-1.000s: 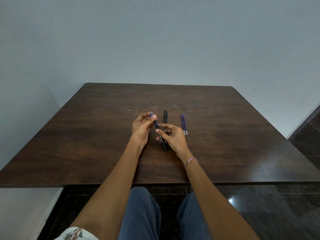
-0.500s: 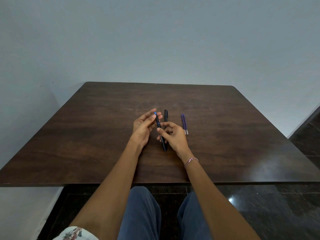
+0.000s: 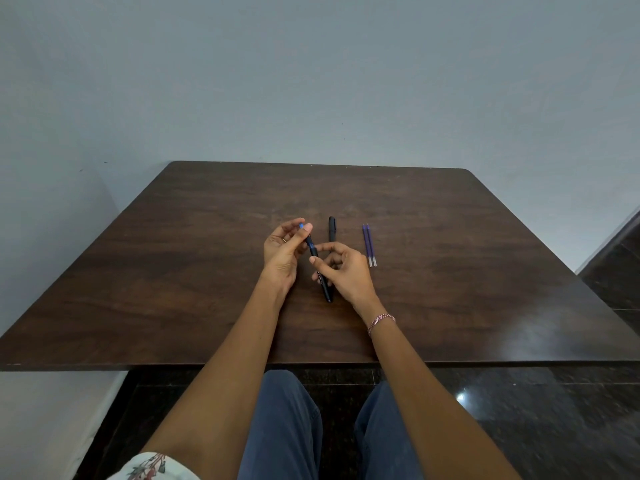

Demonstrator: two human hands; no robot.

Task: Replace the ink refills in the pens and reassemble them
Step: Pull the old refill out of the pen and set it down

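Observation:
A dark pen with a blue tip (image 3: 313, 252) is held slanted over the middle of the brown table (image 3: 173, 271). My left hand (image 3: 282, 252) pinches its upper blue end between thumb and fingers. My right hand (image 3: 341, 270) grips its lower barrel, whose bottom end pokes out below the fingers. A second black pen (image 3: 332, 228) lies on the table just behind my right hand, partly hidden by it. Two purple ink refills (image 3: 368, 244) lie side by side to the right of the hands.
The table stands against a plain grey wall (image 3: 311, 81). Its near edge runs just above my knees in blue trousers (image 3: 287, 427). A dark glossy floor (image 3: 554, 410) lies below and to the right.
My left hand's fingers opened briefly at the pen's blue end and have closed on it again. The pen stays between both hands. The second pen and the refills have not moved.

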